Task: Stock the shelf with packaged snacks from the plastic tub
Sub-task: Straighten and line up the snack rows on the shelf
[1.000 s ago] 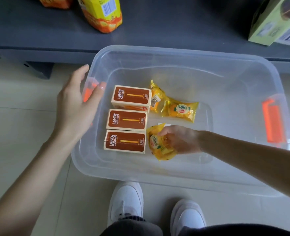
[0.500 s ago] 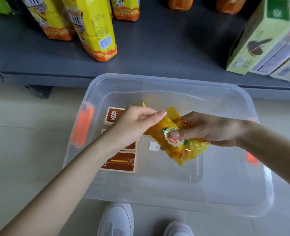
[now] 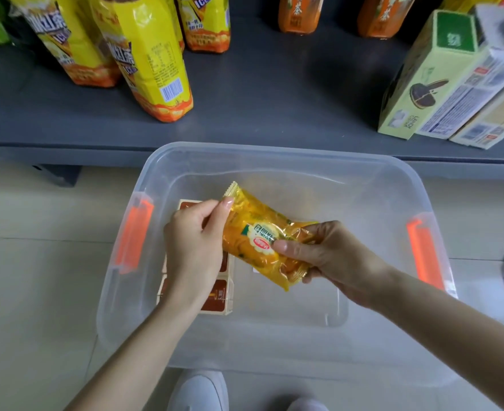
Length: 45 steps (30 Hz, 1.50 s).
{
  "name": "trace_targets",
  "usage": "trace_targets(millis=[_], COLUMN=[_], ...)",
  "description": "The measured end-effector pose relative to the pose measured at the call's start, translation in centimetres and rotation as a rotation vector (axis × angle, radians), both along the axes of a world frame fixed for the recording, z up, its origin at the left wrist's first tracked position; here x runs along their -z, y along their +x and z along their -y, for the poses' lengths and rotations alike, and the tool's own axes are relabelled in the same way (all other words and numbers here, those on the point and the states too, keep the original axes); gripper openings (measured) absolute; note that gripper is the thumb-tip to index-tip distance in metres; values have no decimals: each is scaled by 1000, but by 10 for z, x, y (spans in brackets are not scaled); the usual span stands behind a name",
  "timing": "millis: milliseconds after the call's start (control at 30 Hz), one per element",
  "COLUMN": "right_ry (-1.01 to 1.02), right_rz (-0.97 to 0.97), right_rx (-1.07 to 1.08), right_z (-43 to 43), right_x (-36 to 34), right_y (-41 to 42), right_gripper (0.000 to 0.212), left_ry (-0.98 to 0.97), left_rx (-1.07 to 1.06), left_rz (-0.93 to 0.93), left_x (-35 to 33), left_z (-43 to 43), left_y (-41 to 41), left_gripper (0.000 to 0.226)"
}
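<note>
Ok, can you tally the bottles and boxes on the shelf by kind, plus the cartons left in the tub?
Yellow-label bottles: 3
Orange-label bottles: 2
Boxes: 3
Brown cartons in the tub, partly behind the left hand: 3
Total: 11

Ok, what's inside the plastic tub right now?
Brown boxes lie at the left of the tub, partly covered by the left hand, so uncountable. That hand and the right hand hold an orange snack pack above; the floor under it is hidden.
</note>
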State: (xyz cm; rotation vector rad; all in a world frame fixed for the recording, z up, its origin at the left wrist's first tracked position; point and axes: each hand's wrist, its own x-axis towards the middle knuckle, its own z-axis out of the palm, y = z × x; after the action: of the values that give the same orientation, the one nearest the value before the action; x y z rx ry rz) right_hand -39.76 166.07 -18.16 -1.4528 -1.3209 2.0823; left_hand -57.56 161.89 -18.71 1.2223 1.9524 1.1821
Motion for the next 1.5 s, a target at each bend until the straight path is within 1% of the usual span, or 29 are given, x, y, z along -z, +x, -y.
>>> trace_targets(millis=[67, 133, 200, 233, 267, 300, 367, 400, 433, 500, 567, 600, 633, 700, 767, 833, 900, 967, 1033, 1167, 1233, 1333, 1400, 1500], right_ry=[44, 84, 63, 39, 15, -6, -45, -67, -89, -132, -153, -142, -104, 54, 260, 437, 523, 621, 710, 775, 770, 705, 650, 593], right_rz=[33, 81, 44, 7, -24, -52, -120, -163, -214, -304, -320, -274, -188, 74, 366, 629, 767, 859, 933, 1030, 1052, 1024, 1001, 995], right_rx=[-47, -149, -210, -204, -174, -129, 1, 76, 143, 210, 177, 131, 75, -14, -54, -186, -368, -518, -607, -589, -574, -534, -588, -736], right_z=[-2, -9, -12, -11, -9, -7, -4, -3, -2, 0, 1, -1, -5, -24, -45, -60, -66, -66, -65, -63, -62, -60, -57, -46], right_x=[-2, -5, -7, -7, -6, -4, -1, 1, 4, 6, 5, 4, 3, 12, 32, 55, 79, 100, 115, 133, 136, 133, 130, 128], right_y=[-1, 2, 2, 0, -3, -6, -12, -14, -15, -17, -16, -13, -9, 3, 15, 21, 19, 15, 12, 13, 11, 7, 6, 9], right_gripper=[38, 48, 49, 49, 48, 44, 34, 33, 37, 45, 43, 40, 37, 32, 23, 28, 43, 51, 55, 58, 57, 55, 59, 67], left_ry=[5, -60, -129, -142, -155, -169, -246, -301, -358, -449, -466, -447, -426, -391, -379, -364, -344, -334, -346, -373, -376, -372, -367, -373], left_rx=[36, 190, 323, 325, 285, 223, 84, 46, 45, 135, 182, 179, 161, 130, 143, 169, 155, 138, 132, 131, 110, 93, 96, 117], left_rz=[-50, -42, -9, 31, 85, 173, 472, 621, 708, 711, 639, 602, 565, 513, 463, 408, 419, 470, 517, 628, 666, 694, 693, 686], left_x=[-1, -6, -13, -16, -19, -20, -21, -21, -20, -17, -15, -14, -13, -15, -18, -17, -17, -18, -17, -16, -15, -15, -17, -19], left_z=[1, -1, -2, -2, -2, -1, 1, 2, 5, 12, 15, 15, 13, 7, 2, 0, -2, -2, 0, 4, 4, 3, 1, -2], left_y=[-5, -12, -14, -13, -11, -9, -5, -4, -3, -1, -2, -6, -12, -28, -44, -57, -63, -66, -69, -72, -71, -67, -64, -61], left_gripper=[42, 39, 29, 23, 23, 30, 45, 49, 50, 52, 49, 46, 43, 37, 37, 41, 42, 43, 43, 37, 34, 30, 29, 31])
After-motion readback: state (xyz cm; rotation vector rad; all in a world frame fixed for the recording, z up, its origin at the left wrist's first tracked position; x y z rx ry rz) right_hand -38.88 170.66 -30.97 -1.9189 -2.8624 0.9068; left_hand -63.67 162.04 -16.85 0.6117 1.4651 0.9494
